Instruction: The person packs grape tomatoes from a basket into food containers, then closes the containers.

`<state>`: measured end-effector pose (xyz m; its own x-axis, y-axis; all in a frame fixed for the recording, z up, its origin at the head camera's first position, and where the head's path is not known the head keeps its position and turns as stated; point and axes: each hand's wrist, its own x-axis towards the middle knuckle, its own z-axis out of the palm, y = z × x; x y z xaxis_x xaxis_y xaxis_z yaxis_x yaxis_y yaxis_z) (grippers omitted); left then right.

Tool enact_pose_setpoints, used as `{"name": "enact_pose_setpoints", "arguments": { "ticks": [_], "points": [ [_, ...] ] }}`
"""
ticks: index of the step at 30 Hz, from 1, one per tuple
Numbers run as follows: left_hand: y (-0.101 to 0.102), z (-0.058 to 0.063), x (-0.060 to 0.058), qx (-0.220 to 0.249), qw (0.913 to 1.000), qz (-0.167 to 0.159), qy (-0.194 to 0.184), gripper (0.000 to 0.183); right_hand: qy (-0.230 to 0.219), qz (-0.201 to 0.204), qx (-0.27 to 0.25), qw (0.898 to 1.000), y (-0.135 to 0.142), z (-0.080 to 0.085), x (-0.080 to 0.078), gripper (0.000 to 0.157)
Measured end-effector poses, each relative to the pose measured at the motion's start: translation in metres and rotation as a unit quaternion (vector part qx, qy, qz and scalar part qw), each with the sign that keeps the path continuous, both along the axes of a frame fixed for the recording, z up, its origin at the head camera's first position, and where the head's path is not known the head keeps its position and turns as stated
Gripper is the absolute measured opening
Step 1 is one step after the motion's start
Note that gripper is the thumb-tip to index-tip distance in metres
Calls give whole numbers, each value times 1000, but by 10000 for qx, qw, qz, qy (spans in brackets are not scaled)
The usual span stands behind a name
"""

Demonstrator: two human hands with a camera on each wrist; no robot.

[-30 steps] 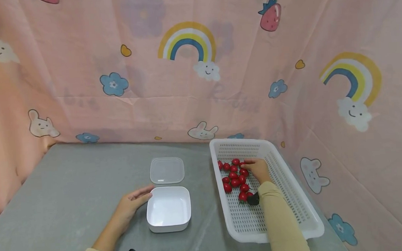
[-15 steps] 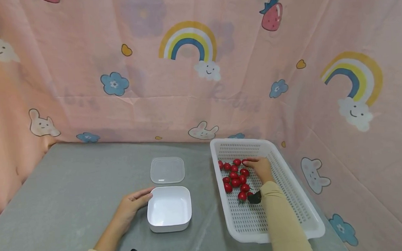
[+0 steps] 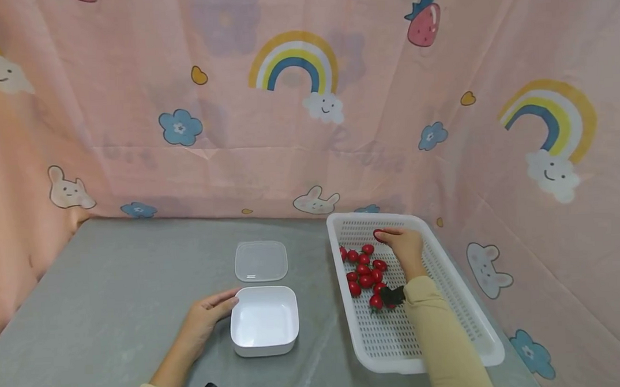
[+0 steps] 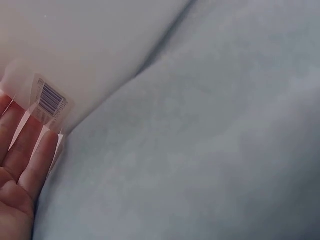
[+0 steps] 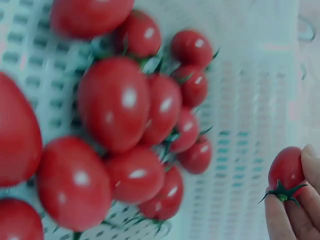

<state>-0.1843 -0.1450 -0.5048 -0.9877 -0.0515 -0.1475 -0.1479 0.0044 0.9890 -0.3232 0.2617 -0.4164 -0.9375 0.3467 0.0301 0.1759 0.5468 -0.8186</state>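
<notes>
In the head view, my right hand pinches a cherry tomato above the far part of a white slotted basket. The right wrist view shows this tomato between thumb and fingertips, its green calyx facing down in that view. Several more cherry tomatoes lie in the basket. My left hand rests against the left side of a square white container, thumb by its rim. Straight fingers touch the container's wall in the left wrist view, near a barcode label.
A clear lid lies flat behind the container. Everything stands on a grey cloth-covered table. A pink printed curtain closes off the back and sides.
My right hand has lifted the cherry tomato up and away from the others, toward the basket's far end. The left hand keeps its place at the container.
</notes>
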Motion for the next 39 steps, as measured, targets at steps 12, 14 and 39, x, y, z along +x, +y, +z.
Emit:
{"name": "enact_pose_setpoints", "arguments": {
  "ticks": [12,14,39],
  "points": [
    [1,-1,0,42,10000,9,66,40,220,139,-444,9987,-24,27,16,44],
    [1,-1,0,37,10000,7,80,40,270,225,-487,9982,-27,29,18,44],
    [2,-2,0,77,9999,77,51,40,216,1394,-827,9865,-87,61,55,41]
  ]
}}
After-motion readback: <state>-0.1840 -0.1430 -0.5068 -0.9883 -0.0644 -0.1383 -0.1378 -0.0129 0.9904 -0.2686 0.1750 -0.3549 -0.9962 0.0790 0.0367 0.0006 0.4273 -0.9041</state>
